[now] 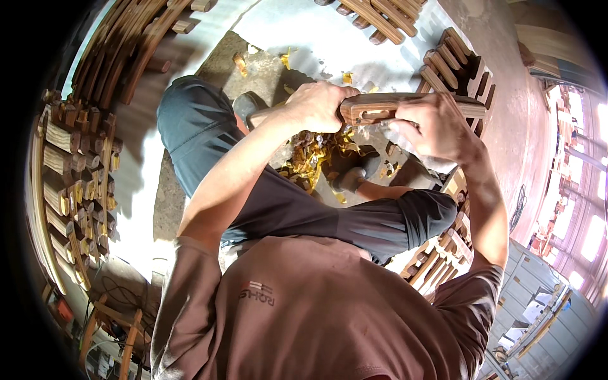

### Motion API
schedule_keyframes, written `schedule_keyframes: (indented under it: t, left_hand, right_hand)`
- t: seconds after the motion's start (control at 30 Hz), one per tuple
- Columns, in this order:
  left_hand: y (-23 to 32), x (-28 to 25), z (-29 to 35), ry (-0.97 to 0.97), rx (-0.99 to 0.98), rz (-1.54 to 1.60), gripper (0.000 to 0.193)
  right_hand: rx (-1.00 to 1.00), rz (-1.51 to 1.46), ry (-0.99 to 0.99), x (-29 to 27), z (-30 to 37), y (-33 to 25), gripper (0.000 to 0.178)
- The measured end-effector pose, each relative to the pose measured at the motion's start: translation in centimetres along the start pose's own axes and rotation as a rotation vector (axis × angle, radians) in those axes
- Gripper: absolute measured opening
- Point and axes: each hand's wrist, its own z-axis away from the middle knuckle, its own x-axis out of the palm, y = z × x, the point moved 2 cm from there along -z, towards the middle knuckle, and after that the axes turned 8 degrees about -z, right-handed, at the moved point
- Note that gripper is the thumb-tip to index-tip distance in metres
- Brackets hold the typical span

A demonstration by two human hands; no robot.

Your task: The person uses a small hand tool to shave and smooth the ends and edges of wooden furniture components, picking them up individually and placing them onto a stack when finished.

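A brown wooden piece (373, 109) with rounded edges and a slot in its side is held up in front of me, above my lap. My left hand (315, 107) is closed around its left end, with the thumb along the top. Against its right half is my right hand (437, 126), slightly blurred, fingers curled and thumb bent in toward the slot. What the right fingers pinch, if anything, is hidden or too small to make out. Below the piece, yellow and brown scraps (310, 161) lie on the floor between my feet.
Stacked wooden parts stand at the left (76, 171), with long curved wooden parts (120, 50) at the upper left. More wooden pieces lie at the upper right (446, 63) and beside my right knee (437, 266). A dark cable (519, 206) lies on the floor at the right.
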Motion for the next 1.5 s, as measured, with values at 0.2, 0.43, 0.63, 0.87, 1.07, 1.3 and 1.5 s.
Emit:
schedule_keyframes:
  t: [0.2,0.43,0.63,0.87,1.07,1.3,1.5]
  left_hand:
    - [-1.2,0.7,-0.7,0.101,0.005,0.01,0.068]
    - [-2.4,1.5,-1.4,0.391,0.135,0.151,0.078]
    - [-0.4,3.3,-2.2,0.476,0.327,0.176,0.083]
    - [-2.0,4.2,-1.8,0.055,0.16,0.103,0.097]
    - [-3.1,4.5,-1.5,-0.129,0.377,0.449,0.089]
    - [-4.7,4.1,-2.7,-0.441,0.226,0.469,0.091]
    - [-3.4,3.7,-3.3,-0.275,0.328,0.622,0.101]
  right_hand:
    - [0.196,0.179,0.448,-0.9,5.1,1.2,0.016]
    - [0.481,-0.814,1.596,-3.4,11.6,9.8,0.044]
    - [-0.096,-1.509,1.482,-4.0,11.7,12.3,0.05]
    - [-0.17,-1.549,1.304,-1.2,9.0,8.4,0.061]
    - [-0.209,-1.688,1.126,-2.1,8.2,7.8,0.043]
    - [0.011,-1.467,1.333,-4.0,8.2,6.2,0.035]
    - [0.346,-1.131,1.417,-0.7,6.1,4.0,0.043]
